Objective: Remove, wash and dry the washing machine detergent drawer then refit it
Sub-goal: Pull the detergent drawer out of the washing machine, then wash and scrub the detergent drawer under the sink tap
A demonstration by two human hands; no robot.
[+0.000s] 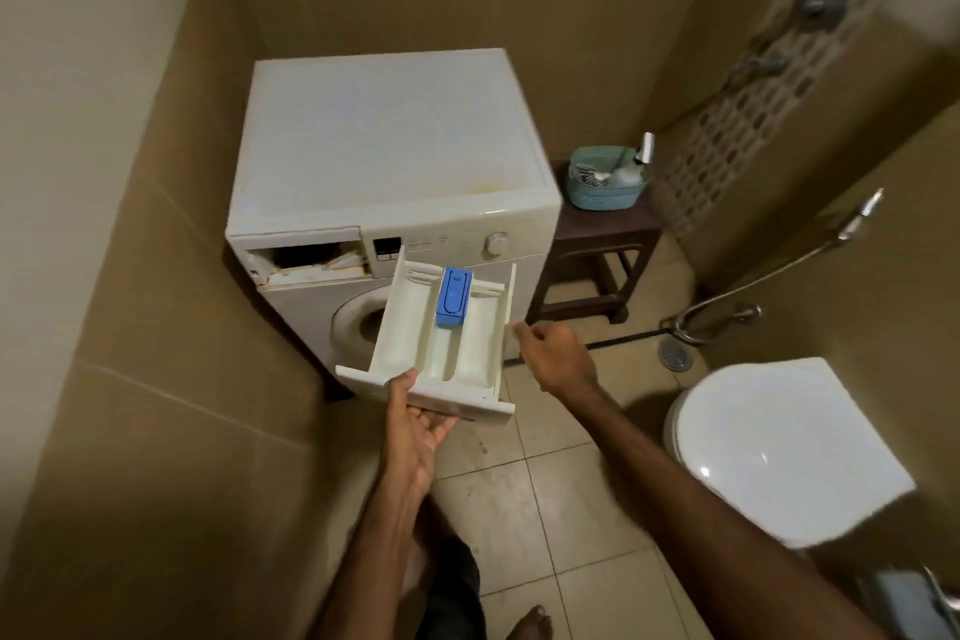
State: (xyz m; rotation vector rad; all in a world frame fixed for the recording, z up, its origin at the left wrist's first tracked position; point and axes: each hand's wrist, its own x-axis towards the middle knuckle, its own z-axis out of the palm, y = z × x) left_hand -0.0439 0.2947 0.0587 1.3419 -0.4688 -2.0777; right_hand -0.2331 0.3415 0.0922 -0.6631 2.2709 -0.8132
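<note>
Gripped at its front panel by the left hand point(415, 424), the detergent drawer point(441, 343) is out of the washing machine point(389, 156) and held in the air in front of it, thumb over the top edge of the panel and fingers curled beneath. It is white, with long compartments running front to back and a blue insert point(453, 296) seated in the middle one toward the rear. The right hand point(558, 359) hovers just beside the drawer's right wall, fingers loosely curled and holding nothing, apart from the plastic. Behind the drawer, the machine's open slot point(311, 263) shows dark at the upper left of its front, with rusty marks along its lower edge. To the right of the machine stands a dark stool point(602, 244) carrying a teal basket point(605, 179) with bottles in it. A white toilet lid point(789, 447) lies closed at lower right, and a floor drain point(675, 353) sits on the tiles near it.
</note>
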